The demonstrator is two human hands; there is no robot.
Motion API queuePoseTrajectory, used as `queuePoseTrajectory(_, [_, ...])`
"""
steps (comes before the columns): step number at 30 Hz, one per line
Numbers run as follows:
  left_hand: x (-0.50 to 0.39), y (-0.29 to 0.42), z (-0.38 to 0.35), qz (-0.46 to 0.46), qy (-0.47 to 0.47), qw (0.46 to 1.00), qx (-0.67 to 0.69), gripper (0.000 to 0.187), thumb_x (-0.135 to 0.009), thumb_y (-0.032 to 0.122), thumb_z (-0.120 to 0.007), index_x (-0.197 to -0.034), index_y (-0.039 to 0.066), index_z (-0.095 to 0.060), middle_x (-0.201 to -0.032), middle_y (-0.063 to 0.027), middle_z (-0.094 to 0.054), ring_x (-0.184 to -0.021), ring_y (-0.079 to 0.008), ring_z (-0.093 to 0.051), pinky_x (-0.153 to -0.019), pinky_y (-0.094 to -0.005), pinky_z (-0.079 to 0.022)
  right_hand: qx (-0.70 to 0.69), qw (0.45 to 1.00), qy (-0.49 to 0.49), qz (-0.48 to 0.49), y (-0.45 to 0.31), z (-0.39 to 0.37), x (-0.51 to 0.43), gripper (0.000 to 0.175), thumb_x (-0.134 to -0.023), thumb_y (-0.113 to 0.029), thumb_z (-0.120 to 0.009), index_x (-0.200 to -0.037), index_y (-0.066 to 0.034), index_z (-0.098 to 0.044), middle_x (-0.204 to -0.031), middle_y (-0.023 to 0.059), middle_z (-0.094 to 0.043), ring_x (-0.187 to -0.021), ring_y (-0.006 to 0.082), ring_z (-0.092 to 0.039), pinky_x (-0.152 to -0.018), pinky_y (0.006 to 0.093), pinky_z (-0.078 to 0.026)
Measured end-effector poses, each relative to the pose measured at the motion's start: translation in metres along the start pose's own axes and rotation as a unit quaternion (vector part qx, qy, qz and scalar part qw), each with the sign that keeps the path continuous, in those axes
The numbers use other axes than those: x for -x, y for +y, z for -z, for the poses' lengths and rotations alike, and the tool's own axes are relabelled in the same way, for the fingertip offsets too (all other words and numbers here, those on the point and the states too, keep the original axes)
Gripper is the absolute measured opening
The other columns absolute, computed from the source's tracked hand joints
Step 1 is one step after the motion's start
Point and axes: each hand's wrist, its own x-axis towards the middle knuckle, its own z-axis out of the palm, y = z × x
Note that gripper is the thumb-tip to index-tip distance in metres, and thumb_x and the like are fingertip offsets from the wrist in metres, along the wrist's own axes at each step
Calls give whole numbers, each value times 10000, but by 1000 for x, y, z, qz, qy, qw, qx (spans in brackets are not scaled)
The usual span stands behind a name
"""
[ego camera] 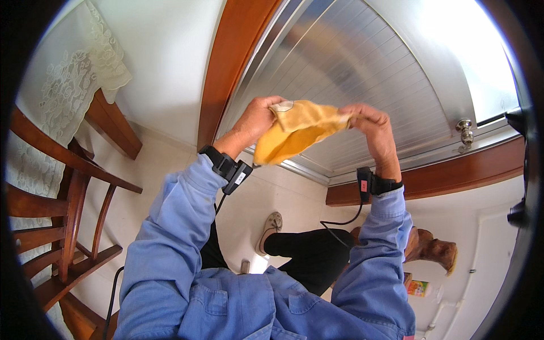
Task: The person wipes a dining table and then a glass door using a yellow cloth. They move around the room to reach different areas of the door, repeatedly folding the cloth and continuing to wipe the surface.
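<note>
A yellow cloth (293, 138) with a pale patterned patch is stretched between my two hands. My left hand (259, 117) grips its left end, with the fingertips partly hidden behind the fabric. At the opposite end, my right hand (372, 125) pinches a corner between thumb and fingers and looks slightly blurred. The middle of the cloth sags and folds over, its lower part hanging loose. Behind it stands a ribbed metal door (361, 80), apart from the cloth as far as I can tell.
A round door knob (464, 126) sits on the right side of the door, within a reddish wooden frame (425, 176). To my left are a wooden chair (76, 212) and a table with a lace tablecloth (70, 80). A carved wooden piece (431, 250) stands at right.
</note>
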Motion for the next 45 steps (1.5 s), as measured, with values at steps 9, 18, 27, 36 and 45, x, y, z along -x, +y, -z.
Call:
queuePoseTrajectory(9, [7,14,5,56,-138,976,160,208,-981,66,-534,-1080,-4,-703,-973,-56,-717,-884,-113,-679,-795,-254,-556,-89,996,-26,-14,38,-46,4,410,-840,-43,-659,-1248,-1,-665,-1291,82,-636,-1175,192,-577,-1020,321,-437])
queuePoseTrajectory(18, [1,19,13,92,-104,954,265,257,-981,123,-529,-1170,24,-672,-1072,-75,-697,-972,-148,-661,-837,-292,-551,-266,931,-167,-187,75,-42,6,365,-831,-52,-757,-1173,51,-682,-1056,123,-739,-934,182,-690,-930,313,-513])
queuePoseTrajectory(27, [-4,8,2,98,-117,962,225,526,-938,166,-667,-1400,-7,-483,-1219,-104,-631,-1104,-193,-615,-945,-305,-509,-318,929,-79,-175,68,-34,7,287,-901,-91,-719,-1156,36,-691,-1001,119,-744,-842,186,-716,-815,318,-580])
queuePoseTrajectory(36, [-7,11,6,116,17,983,138,366,-988,172,-544,-1307,-8,-552,-1129,-122,-676,-1014,-197,-660,-876,-328,-517,-33,842,522,133,74,88,-7,221,-922,-103,-691,-1104,22,-679,-1007,124,-711,-866,174,-670,-744,336,-556])
queuePoseTrajectory(45, [-9,5,8,119,20,987,104,309,-983,150,-545,-1245,-2,-604,-1051,-88,-688,-930,-160,-665,-821,-291,-520,433,613,599,279,58,65,-147,312,-906,-113,-637,-1216,-97,-620,-1103,194,-570,-1019,370,-584,-836,416,-518])
